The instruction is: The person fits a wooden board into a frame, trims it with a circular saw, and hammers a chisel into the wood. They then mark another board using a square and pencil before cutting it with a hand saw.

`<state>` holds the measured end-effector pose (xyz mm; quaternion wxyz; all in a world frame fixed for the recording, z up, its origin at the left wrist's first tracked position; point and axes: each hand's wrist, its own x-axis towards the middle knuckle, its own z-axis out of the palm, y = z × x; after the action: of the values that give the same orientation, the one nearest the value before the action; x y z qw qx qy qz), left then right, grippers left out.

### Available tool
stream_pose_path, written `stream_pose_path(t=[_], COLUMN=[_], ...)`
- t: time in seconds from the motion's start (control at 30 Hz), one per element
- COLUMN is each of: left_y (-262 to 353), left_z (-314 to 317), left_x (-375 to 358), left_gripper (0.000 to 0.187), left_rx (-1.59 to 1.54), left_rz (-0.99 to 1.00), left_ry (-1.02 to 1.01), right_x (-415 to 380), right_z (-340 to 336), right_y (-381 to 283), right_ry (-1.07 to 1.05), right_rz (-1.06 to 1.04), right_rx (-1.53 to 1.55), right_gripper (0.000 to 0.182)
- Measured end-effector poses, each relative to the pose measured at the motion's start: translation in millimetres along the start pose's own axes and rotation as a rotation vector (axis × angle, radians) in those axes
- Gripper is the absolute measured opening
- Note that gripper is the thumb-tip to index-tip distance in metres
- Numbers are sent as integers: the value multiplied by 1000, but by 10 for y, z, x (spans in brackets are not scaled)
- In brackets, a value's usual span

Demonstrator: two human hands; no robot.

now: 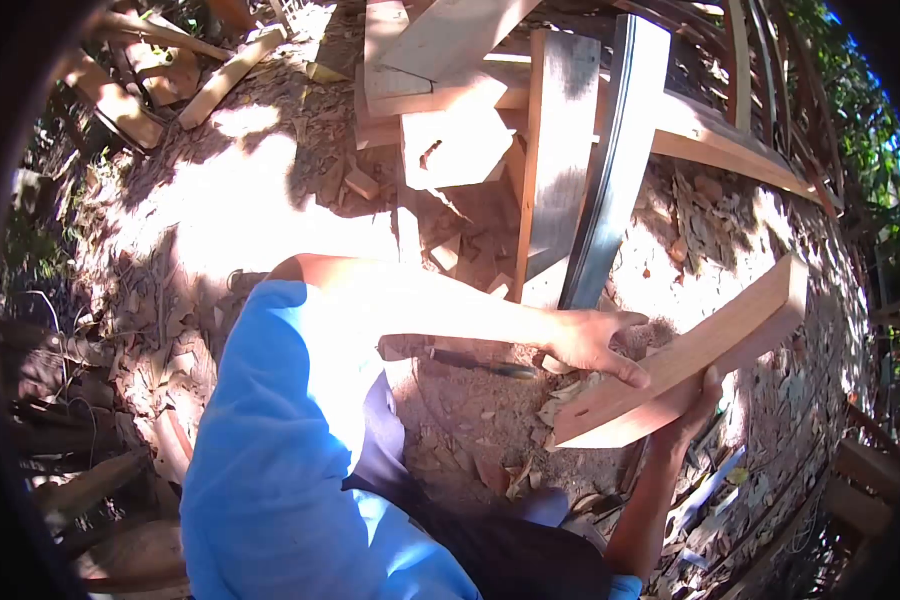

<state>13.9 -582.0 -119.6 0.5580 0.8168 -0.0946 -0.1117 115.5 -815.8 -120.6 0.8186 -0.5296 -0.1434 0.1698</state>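
My right hand (698,410) grips a thick, squared wooden block (685,355) from its near side, with the fingers partly hidden. The block is tilted, its far end higher to the right. My left hand (595,343) reaches across from the left, fingers apart, one digit at the block's upper edge near its lower left end. Close to my left hand, a slim tool with a dark handle (485,364), perhaps a chisel, lies on the ground. Beyond it, a dark-faced plank (562,150) and a dark grooved board (620,150) lean on other timber.
Stacked pale timber (455,150) stands at the top middle, with a long beam (735,150) running right. Offcuts (232,78) lie at the upper left. Wood chips and dry leaves cover the ground (450,420). More wood pieces (860,485) lie at the right edge.
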Motion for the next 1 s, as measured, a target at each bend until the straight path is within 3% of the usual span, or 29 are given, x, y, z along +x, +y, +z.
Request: stream_pose_path(t=[0.1,0.13,0.17,0.2,0.23,0.27,0.3,0.37,0.4,0.43,0.47,0.5,0.53,0.6,0.67,0.7,0.77,0.87,0.93,0.97,1.0], left_y=[441,522,606,572,588,581,490,350,84,119,149,-35,-366,-400,-515,-569,-495,-474,-690,-661,-646], left_z=[-476,-738,-997,-1209,-1392,-1544,-1712,-1927,-1987,-2128,-2281,-2324,-2328,-2758,-3062,-3345,-3770,-4572,-5089,-5156,-5203], left_x=[-31,-105,-262,-377,-569,-791,-959,-1405,-1481,-1724,-1974,-2123,-2141,-2353,-2440,-2464,-2452,-2308,-2158,-2217,-2345], left_gripper=[127,131,147,151,151,150,141,94,87,86,85,100,116,122,119,118,119,117,108,103,98], left_rx=[-92,-93,-101,-110,-54,2,-6,-22,-3,-5,-3,62,234,246,485,461,537,676,701,353,6], left_rz=[285,274,165,230,178,122,114,27,70,-94,-254,-227,-186,-150,-129,-35,-76,10,171,279,382], left_ry=[187,265,305,399,450,502,517,507,559,491,420,618,855,864,994,956,958,872,1059,1081,1082], right_x=[420,561,704,873,1111,1422,1610,1574,1526,1371,1297,1298,1347,1554,1690,1870,2190,2641,3094,3234,3494], right_z=[900,1177,1447,1570,1589,1585,1685,2418,2701,3037,3365,3638,3855,4152,4557,4681,4889,5169,5225,5210,5229], right_y=[-302,-344,-341,-225,21,323,597,760,834,835,791,693,608,280,22,-3,-78,-82,-79,-59,-88], right_ry=[-24,-62,-113,-149,-204,-221,-188,-229,-258,-294,-290,-294,-298,-383,-355,-358,-376,-322,-262,-343,-266], right_rz=[-143,-165,-212,-298,-517,-902,-1238,-1493,-1316,-822,-561,-434,-480,-284,-180,-185,-121,-230,-220,-295,-239], right_rx=[46,121,150,120,-31,-302,-534,-676,-593,-372,-262,-231,-251,-386,-537,-510,-468,-374,-366,-309,-392], right_gripper=[61,57,55,51,48,46,45,36,47,58,70,83,86,78,65,60,52,47,44,43,45])
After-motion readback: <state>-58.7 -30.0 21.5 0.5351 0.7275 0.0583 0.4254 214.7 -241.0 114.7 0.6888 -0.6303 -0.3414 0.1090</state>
